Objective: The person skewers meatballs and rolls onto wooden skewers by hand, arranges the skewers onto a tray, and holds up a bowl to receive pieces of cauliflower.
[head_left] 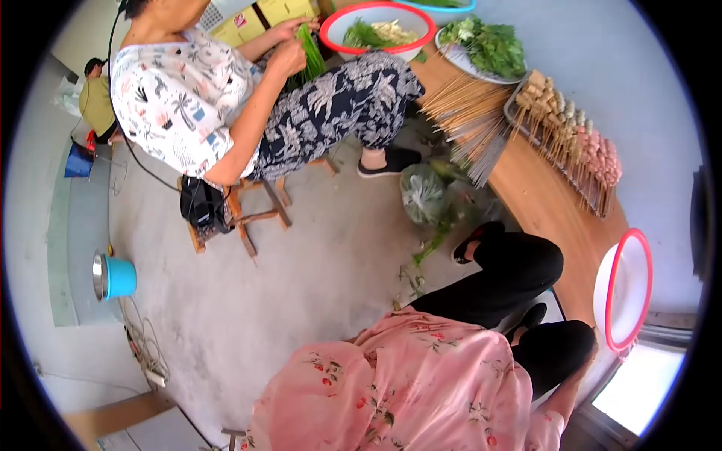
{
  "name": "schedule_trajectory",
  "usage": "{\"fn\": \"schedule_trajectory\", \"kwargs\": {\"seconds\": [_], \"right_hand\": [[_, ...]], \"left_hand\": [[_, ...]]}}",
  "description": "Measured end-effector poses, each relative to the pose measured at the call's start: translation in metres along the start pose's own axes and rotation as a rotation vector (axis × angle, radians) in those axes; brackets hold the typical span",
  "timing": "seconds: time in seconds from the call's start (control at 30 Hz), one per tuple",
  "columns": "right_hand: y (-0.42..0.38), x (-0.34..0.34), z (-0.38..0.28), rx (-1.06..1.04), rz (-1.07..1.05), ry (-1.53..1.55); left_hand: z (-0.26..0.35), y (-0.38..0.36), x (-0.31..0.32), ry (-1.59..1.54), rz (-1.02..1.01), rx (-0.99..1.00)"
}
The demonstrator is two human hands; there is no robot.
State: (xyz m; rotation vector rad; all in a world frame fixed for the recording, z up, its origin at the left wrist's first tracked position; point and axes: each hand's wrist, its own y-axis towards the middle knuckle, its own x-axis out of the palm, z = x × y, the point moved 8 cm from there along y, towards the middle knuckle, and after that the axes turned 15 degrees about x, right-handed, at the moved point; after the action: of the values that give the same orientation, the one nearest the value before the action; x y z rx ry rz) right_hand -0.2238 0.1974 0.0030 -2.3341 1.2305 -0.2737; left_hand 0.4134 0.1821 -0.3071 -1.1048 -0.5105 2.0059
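Neither of my hands shows plainly. A pink flowered garment (406, 383) and black trousers (519, 278) fill the bottom of the view. A bare forearm (568, 391) runs beside the trousers toward the edge of the wooden table (541, 203), and its hand is hidden. Close above it a white basin with a red rim (624, 289) stands tilted on the table. Across from me another person in a patterned white shirt (177, 94) sits on a wooden stool (252, 214), both hands holding green stalks (307, 49).
On the table lie a red-rimmed bowl of greens (376, 30), a tray of leafy herbs (489, 49), loose bamboo skewers (466, 116) and a tray of skewered food (571, 143). On the floor are a bag of greens (423, 195), a blue pot (114, 276) and cables (147, 361).
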Motion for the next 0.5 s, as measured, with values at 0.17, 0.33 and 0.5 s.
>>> {"fn": "schedule_trajectory", "kwargs": {"seconds": [0.17,0.33,0.5], "right_hand": [[0.004,-0.017,0.017,0.029,0.025,0.086],[0.006,-0.028,0.032,0.037,0.043,0.151],[0.014,-0.039,0.044,0.042,0.05,0.208]], "left_hand": [[0.012,0.022,-0.029,0.035,0.014,0.057],[0.023,0.028,-0.038,0.065,-0.017,0.118],[0.043,0.027,-0.038,0.095,-0.073,0.202]]}}
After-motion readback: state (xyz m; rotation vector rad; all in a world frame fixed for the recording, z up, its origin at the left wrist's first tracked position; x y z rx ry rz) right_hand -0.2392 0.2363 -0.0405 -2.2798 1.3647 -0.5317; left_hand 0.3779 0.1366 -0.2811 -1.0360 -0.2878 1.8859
